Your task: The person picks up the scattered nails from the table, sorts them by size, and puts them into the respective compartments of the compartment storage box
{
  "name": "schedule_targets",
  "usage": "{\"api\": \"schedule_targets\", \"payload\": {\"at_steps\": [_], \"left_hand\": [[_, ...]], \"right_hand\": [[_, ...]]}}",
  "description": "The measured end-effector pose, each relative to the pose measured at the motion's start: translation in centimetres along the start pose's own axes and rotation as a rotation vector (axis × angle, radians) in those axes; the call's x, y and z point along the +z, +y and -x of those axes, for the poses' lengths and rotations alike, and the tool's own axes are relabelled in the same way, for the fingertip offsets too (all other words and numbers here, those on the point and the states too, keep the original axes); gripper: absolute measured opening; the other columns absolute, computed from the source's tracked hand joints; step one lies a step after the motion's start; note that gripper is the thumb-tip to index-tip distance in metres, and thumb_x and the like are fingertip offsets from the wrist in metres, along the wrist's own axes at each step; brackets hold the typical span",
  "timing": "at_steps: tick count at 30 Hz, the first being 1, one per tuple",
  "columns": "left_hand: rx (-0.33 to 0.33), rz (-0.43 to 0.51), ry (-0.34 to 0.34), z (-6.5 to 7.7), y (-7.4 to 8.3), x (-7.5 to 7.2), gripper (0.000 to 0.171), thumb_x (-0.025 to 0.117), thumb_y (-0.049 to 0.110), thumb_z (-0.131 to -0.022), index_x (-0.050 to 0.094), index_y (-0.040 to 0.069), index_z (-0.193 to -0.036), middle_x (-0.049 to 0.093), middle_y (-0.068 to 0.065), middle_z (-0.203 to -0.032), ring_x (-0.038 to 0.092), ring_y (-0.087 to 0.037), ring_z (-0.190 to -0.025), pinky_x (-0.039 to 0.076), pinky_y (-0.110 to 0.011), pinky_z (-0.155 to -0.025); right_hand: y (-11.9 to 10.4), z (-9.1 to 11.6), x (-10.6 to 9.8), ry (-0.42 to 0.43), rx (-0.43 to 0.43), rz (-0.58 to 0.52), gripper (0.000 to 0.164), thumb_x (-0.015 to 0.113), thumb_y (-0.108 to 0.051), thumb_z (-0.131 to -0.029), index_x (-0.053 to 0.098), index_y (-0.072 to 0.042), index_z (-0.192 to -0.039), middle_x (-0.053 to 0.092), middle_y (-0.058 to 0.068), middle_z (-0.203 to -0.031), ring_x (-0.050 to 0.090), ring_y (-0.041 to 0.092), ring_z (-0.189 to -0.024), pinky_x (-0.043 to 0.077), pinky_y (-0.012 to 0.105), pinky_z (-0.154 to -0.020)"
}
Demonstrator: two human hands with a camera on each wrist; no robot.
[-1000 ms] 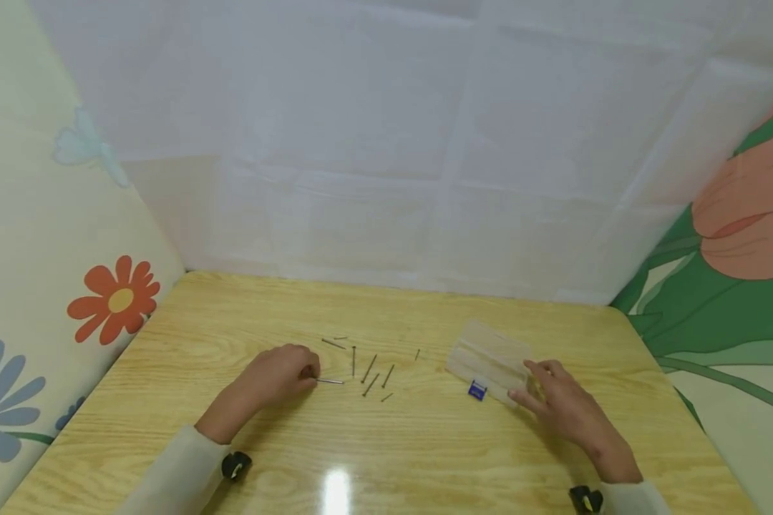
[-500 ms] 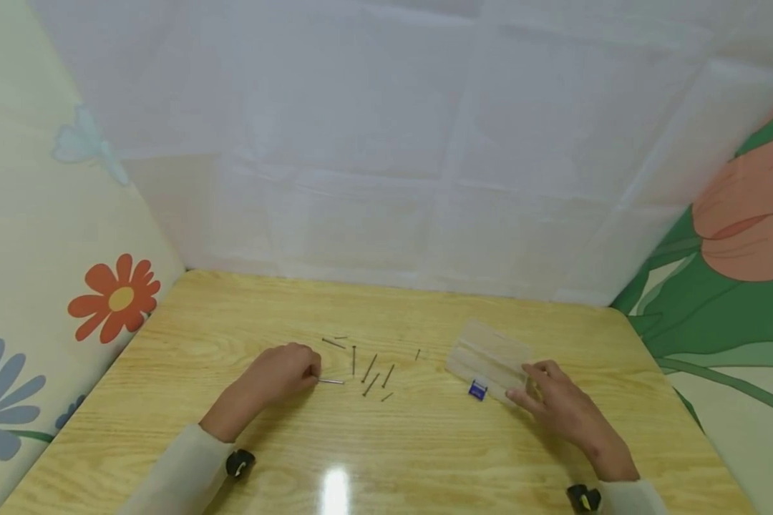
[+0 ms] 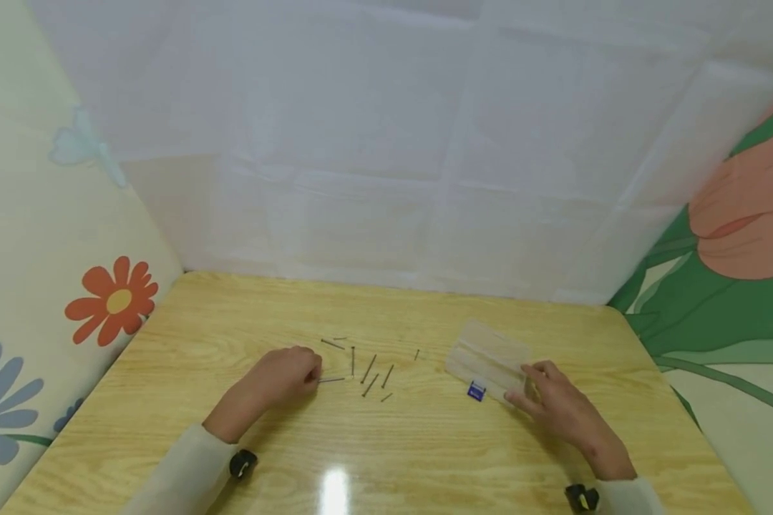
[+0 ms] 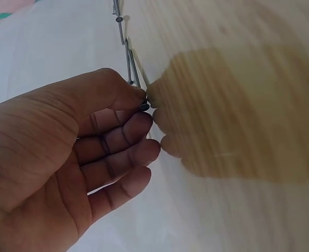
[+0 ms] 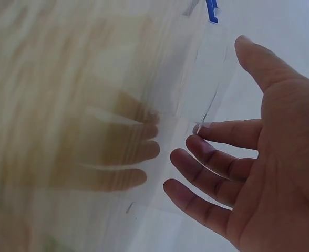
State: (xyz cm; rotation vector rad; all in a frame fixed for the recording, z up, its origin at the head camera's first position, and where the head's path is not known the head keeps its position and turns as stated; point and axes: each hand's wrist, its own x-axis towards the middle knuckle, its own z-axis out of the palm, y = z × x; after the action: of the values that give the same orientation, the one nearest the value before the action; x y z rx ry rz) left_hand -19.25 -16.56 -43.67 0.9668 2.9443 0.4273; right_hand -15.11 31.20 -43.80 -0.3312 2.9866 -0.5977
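Your left hand pinches one end of the nail, pointing toward three o'clock, while your right hand, loosely spread, touches the clear box at its ten o'clock, perhaps for steadying.

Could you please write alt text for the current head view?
A person's left hand pinches a nail beside other nails scattered on a wood-grain table. Their right hand touches a clear container with a blue piece at its near edge.

Head view: left hand conceals one end of a nail. Right wrist view: upper edge crops blue clip.
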Motion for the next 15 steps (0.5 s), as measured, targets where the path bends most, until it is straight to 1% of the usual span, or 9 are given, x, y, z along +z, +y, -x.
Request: {"api": "schedule_targets", "payload": {"at_steps": [6, 8, 10, 13, 15], "left_hand": [[0.013, -0.002, -0.003, 0.03, -0.02, -0.22, 0.032, 0.064, -0.004, -0.079, 0.047, 0.019, -0.067, 0.037, 0.009, -0.065, 0.032, -0.007, -0.060, 0.029, -0.026, -0.053], [0.015, 0.009, -0.006, 0.13, 0.06, -0.25, 0.032, 0.063, -0.004, -0.078, 0.046, 0.020, -0.066, 0.034, 0.010, -0.064, 0.030, -0.006, -0.059, 0.027, -0.026, -0.053], [0.031, 0.026, 0.001, 0.14, 0.11, -0.26, 0.032, 0.063, -0.004, -0.077, 0.045, 0.020, -0.065, 0.032, 0.010, -0.064, 0.028, -0.006, -0.059, 0.025, -0.026, -0.053], [0.063, 0.055, 0.012, -0.16, 0.41, -0.23, 0.031, 0.063, -0.003, -0.077, 0.046, 0.020, -0.067, 0.035, 0.011, -0.064, 0.030, -0.005, -0.059, 0.026, -0.026, -0.053], [0.078, 0.068, 0.009, -0.61, 0.79, -0.23, 0.029, 0.065, -0.002, -0.079, 0.048, 0.020, -0.068, 0.037, 0.011, -0.065, 0.031, -0.005, -0.059, 0.026, -0.026, -0.052]], "right_hand": [[0.09, -0.12, 0.29, 0.022, -0.011, 0.009, 0.077, 0.062, -0.054, -0.099, 0.050, 0.007, -0.145, 0.052, 0.028, -0.134, 0.057, 0.046, -0.117, 0.049, 0.062, -0.092], [0.09, -0.15, 0.36, 0.017, -0.006, 0.006, 0.078, 0.063, -0.054, -0.099, 0.050, 0.007, -0.145, 0.052, 0.028, -0.134, 0.057, 0.047, -0.118, 0.048, 0.063, -0.093], [0.07, -0.16, 0.40, 0.008, 0.000, 0.004, 0.078, 0.063, -0.055, -0.099, 0.050, 0.007, -0.145, 0.052, 0.029, -0.135, 0.056, 0.048, -0.119, 0.047, 0.063, -0.094], [0.02, -0.15, 0.39, 0.000, 0.012, 0.007, 0.079, 0.063, -0.055, -0.098, 0.049, 0.007, -0.146, 0.052, 0.030, -0.136, 0.056, 0.049, -0.120, 0.046, 0.064, -0.095], [0.00, -0.18, 0.35, -0.007, 0.010, 0.008, 0.080, 0.063, -0.054, -0.099, 0.048, 0.009, -0.145, 0.052, 0.032, -0.136, 0.056, 0.050, -0.120, 0.046, 0.064, -0.096]]}}
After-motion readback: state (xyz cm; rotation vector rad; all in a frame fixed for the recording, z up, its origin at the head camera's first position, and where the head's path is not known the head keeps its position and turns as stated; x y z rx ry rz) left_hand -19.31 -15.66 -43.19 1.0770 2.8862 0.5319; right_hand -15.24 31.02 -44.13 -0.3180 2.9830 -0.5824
